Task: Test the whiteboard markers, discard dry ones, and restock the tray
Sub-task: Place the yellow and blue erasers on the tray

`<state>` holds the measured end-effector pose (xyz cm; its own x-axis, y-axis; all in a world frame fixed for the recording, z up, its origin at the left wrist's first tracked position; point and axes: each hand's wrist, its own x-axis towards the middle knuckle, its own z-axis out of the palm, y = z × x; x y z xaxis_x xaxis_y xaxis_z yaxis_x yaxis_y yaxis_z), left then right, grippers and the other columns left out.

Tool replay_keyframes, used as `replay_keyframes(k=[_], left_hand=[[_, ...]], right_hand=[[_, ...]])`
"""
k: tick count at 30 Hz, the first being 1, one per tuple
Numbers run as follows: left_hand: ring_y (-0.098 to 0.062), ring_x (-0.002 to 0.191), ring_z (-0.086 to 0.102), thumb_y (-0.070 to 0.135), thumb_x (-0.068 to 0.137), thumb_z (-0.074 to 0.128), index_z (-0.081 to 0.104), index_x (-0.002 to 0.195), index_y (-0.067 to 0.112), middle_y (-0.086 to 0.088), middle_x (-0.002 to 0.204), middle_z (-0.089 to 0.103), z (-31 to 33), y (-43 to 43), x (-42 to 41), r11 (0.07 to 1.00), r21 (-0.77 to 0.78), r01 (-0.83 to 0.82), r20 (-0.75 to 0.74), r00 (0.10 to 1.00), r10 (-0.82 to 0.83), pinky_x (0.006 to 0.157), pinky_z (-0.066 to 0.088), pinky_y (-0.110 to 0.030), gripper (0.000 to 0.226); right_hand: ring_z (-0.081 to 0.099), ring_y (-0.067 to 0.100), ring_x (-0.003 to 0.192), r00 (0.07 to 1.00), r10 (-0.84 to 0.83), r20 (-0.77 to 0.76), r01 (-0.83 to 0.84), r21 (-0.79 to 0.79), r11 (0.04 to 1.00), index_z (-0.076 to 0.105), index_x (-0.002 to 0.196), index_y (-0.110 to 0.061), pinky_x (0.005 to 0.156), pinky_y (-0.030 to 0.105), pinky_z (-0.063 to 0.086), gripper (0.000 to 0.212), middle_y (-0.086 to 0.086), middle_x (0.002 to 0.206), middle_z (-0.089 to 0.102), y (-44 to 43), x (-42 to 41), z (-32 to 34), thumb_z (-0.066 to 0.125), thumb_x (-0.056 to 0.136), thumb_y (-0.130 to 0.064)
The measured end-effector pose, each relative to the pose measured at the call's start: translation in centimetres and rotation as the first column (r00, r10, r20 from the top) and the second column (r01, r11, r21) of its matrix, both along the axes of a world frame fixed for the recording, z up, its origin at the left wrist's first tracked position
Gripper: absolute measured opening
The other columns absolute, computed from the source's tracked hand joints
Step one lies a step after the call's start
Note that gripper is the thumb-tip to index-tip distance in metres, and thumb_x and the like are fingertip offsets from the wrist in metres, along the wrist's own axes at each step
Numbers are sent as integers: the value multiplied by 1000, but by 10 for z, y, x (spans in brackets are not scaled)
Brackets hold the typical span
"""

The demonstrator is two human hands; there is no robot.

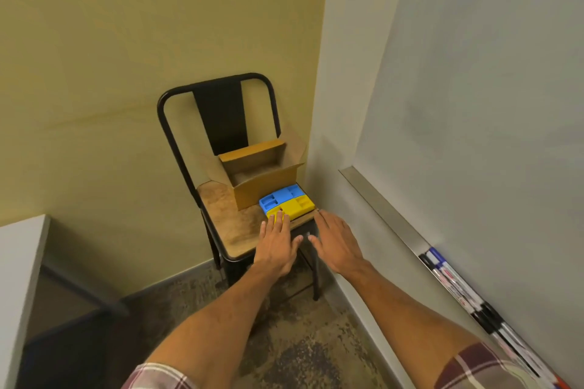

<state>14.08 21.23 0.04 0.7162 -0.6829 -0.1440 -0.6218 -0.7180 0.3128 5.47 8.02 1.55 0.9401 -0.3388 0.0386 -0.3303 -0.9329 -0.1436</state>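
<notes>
Several whiteboard markers (461,294) lie end to end in the metal tray (379,202) under the whiteboard (489,104) on the right. On a chair (234,227) in the corner stand an open cardboard box (262,177) and a blue and yellow plastic organiser (289,202). My left hand (278,243) reaches over the chair seat with straight fingers, its fingertips at the organiser's yellow front corner. My right hand (338,243) hovers just right of it, fingers spread and holding nothing, near the organiser's right front edge.
The chair stands in a corner between a yellow wall (126,73) and the whiteboard wall. A white cabinet or desk (19,278) stands at the left. The floor (300,341) below is mottled carpet.
</notes>
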Motion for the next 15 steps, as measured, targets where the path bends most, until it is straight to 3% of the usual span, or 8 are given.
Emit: replay_keyframes(k=[15], left_hand=[[-27,148,-11,43,103,31,-3,153,4,-13,161,-10,-48,-26,59,993,18,-113,-138,984,115,121,-4,-40,72]], right_hand=[[14,22,144,978,100,-185,-105,-18,994,13,150,-10,117,38,8,67,8,157,16,-35,93,-48,43,97,-38]])
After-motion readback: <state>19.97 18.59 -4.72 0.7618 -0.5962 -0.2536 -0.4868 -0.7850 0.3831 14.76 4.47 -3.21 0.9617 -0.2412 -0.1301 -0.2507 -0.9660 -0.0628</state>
